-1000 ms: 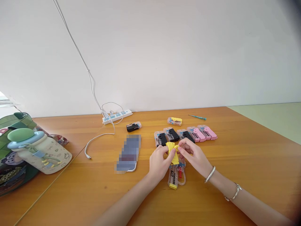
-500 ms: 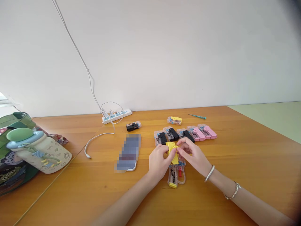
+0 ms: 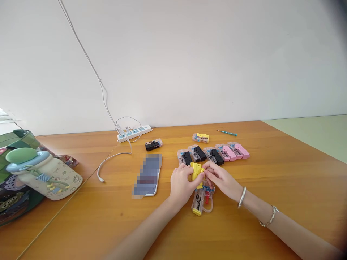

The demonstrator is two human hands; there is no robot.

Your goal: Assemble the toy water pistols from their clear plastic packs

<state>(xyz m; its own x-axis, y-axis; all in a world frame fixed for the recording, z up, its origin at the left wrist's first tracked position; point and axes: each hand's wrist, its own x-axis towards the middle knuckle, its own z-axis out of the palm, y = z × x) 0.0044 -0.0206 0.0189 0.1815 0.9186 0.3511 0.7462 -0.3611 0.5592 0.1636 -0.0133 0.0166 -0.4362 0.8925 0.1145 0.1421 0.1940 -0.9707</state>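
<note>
A yellow plastic piece (image 3: 195, 170) is gripped between the thumb and fingers of my left hand (image 3: 184, 186). My right hand (image 3: 221, 178) pinches a small yellow part (image 3: 202, 170) at the right side of that piece. Below the fingers lies a clear toy water gun body (image 3: 199, 202) with a yellow end, a red trigger and a clear loop handle; its upper end touches or sits under the yellow piece, partly hidden by my hands. Just behind my hands, clear-and-black toy guns (image 3: 199, 153) and clear-and-pink ones (image 3: 238, 150) lie in a row.
A phone (image 3: 149, 175) lies left of my hands. Further back are a black toy gun (image 3: 153, 144), a yellow one (image 3: 201, 138), a teal screwdriver (image 3: 227, 133) and a power strip (image 3: 135, 133) with a white cable. A bottle (image 3: 51, 175) and green bag (image 3: 16, 139) stand at left.
My right hand's fingers have drawn closer together around the small yellow part. The clear gun body's lower end has swung slightly left. More of the black toy gun behind my right hand shows.
</note>
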